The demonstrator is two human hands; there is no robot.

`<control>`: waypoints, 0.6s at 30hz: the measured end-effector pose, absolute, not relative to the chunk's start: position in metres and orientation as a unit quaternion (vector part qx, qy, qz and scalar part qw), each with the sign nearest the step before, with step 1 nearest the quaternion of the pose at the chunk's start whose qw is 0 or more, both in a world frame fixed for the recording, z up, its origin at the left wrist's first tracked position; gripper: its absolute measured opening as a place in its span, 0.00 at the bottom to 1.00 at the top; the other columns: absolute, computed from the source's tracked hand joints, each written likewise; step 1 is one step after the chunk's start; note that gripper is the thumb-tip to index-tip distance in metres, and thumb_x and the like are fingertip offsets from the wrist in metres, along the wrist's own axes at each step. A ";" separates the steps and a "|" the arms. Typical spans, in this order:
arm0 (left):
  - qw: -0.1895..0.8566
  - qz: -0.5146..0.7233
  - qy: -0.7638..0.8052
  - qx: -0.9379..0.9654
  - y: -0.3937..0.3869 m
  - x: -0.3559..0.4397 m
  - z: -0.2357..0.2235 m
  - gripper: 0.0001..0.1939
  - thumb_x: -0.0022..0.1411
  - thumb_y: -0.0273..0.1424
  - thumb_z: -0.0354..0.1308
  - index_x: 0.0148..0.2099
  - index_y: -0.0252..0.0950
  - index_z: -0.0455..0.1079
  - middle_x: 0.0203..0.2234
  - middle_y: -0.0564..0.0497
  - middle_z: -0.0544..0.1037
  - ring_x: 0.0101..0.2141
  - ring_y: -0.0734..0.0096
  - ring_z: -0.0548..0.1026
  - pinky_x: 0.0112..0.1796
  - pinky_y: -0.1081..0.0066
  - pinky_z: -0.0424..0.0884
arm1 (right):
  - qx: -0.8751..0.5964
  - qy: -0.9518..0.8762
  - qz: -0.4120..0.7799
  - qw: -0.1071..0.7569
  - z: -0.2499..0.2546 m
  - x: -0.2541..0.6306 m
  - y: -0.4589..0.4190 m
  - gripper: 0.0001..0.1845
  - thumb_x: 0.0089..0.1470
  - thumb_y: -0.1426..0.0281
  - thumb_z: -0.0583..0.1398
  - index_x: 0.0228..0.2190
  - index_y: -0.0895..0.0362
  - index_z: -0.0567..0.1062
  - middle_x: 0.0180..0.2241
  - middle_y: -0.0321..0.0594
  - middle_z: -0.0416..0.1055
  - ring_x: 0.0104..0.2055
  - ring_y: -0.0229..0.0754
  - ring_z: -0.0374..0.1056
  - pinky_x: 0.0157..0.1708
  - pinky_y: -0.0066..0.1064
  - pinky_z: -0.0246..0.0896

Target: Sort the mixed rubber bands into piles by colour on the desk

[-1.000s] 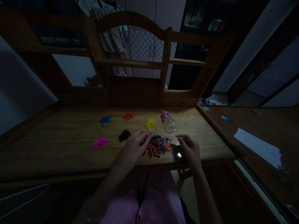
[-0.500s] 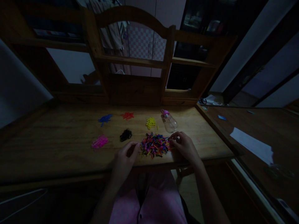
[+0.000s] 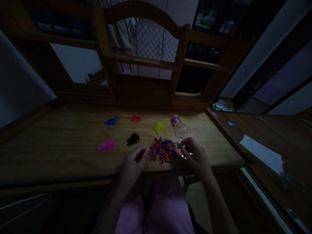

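A mixed heap of small multicoloured rubber bands (image 3: 163,151) lies near the desk's front edge. At its left edge is my left hand (image 3: 133,163), thumb and forefinger pinched together; what they hold, if anything, is too small to make out. My right hand (image 3: 196,156) touches the heap's right side, fingers curled and thumb tip close to the forefinger, its contents not discernible. Beyond are single-colour piles: pink bands (image 3: 106,146), black bands (image 3: 133,139), blue bands (image 3: 111,121), red bands (image 3: 135,119) and yellow bands (image 3: 159,127).
A clear bulb-shaped bottle with a pink cap (image 3: 179,127) lies behind the heap. The wooden desk (image 3: 60,136) has an open-shelved hutch (image 3: 143,63) at its back. To the right, a brown surface holds white paper (image 3: 263,153) and a small blue card (image 3: 231,124).
The view has shifted slightly. My right thumb and fingertips have moved a little at the heap's right edge, where some bands look spread. My left hand keeps its pinch beside the heap.
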State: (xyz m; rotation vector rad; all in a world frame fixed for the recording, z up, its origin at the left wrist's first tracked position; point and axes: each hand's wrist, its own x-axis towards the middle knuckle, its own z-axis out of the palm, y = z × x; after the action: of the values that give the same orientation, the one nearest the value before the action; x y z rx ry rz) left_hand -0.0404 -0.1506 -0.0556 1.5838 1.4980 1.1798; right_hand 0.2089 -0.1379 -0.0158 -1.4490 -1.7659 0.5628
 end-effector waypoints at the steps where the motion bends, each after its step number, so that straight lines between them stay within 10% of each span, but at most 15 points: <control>1: 0.326 0.449 0.571 0.605 -0.151 -0.040 -0.056 0.14 0.65 0.42 0.54 0.39 0.39 0.74 0.33 0.51 0.81 0.35 0.65 0.79 0.36 0.72 0.74 | -0.559 -0.694 0.233 0.389 -0.016 0.204 -0.146 0.03 0.58 0.68 0.57 0.35 0.54 0.70 0.30 0.36 0.73 0.28 0.37 0.68 0.28 0.26 0.60; 18: 0.302 0.439 0.577 0.619 -0.152 -0.039 -0.054 0.13 0.65 0.41 0.54 0.40 0.39 0.74 0.35 0.51 0.81 0.37 0.65 0.79 0.39 0.72 0.72 | -0.594 -0.663 0.220 0.399 -0.046 0.170 -0.169 0.05 0.56 0.70 0.60 0.35 0.54 0.76 0.32 0.38 0.75 0.30 0.40 0.69 0.30 0.29 0.62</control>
State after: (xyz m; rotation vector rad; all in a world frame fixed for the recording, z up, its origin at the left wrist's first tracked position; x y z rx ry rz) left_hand -0.0392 -0.1518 -0.0545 1.6419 1.5306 1.1644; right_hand 0.1704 -0.1687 -0.0455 -1.5034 -1.6796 0.5560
